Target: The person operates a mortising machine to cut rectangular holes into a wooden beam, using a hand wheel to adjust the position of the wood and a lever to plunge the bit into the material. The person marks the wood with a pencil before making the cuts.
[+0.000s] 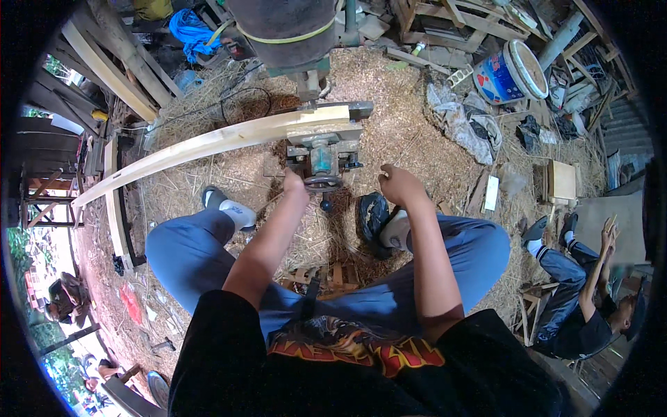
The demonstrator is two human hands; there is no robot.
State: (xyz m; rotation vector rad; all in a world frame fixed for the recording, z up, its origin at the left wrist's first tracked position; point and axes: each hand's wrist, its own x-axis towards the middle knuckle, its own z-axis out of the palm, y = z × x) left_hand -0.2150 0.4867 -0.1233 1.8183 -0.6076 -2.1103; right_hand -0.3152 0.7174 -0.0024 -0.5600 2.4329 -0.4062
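My left hand (pixel 295 184) is closed at the left rim of a dark metal handwheel (pixel 324 183) with a round black knob (pixel 326 206) below it; its fingers are partly hidden. The wheel belongs to a vise (pixel 322 158) with worn green paint. A long, pale, slightly curved wooden plank (pixel 208 149) lies with its right end over the vise, beneath the machine's head, and stretches far out to the left. My right hand (pixel 401 185) hovers right of the vise, apart from it, with bent fingers spread and nothing visible in them.
A large dark cylindrical machine body (pixel 285 31) stands just beyond the plank. Another plank (pixel 114 198) stands at left. A white-and-blue bucket (pixel 511 73) sits far right, near a crumpled cloth sack (pixel 462 121). Another person (pixel 590 292) sits at right. Sawdust and straw cover the floor.
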